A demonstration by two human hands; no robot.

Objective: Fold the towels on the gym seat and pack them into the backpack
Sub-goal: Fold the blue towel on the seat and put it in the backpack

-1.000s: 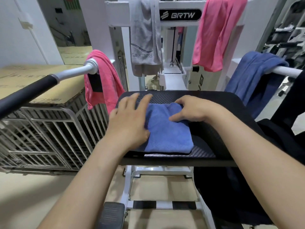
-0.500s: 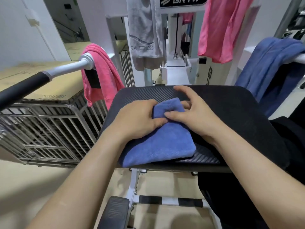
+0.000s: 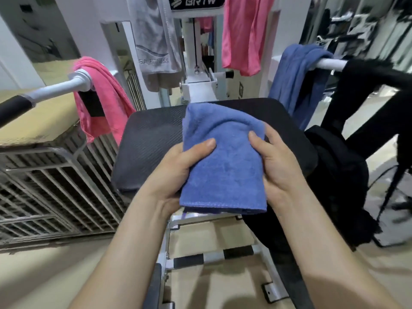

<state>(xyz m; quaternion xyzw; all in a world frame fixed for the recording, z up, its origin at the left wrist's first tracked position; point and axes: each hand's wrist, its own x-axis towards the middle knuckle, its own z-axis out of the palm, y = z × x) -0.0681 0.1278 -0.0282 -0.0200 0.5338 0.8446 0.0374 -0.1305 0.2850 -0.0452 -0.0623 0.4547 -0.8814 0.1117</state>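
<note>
Gym seat: black ribbed pad on a white frame, standing on beige floor.
Folded blue towel held over its front edge, contact unclear; black backpack just beside its right edge.

Floor: beige, smooth. Wall L: white. Metal rack L, barred, w/ cardboard flat on top. Arm bar L: white tube, black grip. Machine frame ctr, white; black plate reads BRTW. Footbar below, black/white bands. Equipment R rear, blurred. Light even.
</note>
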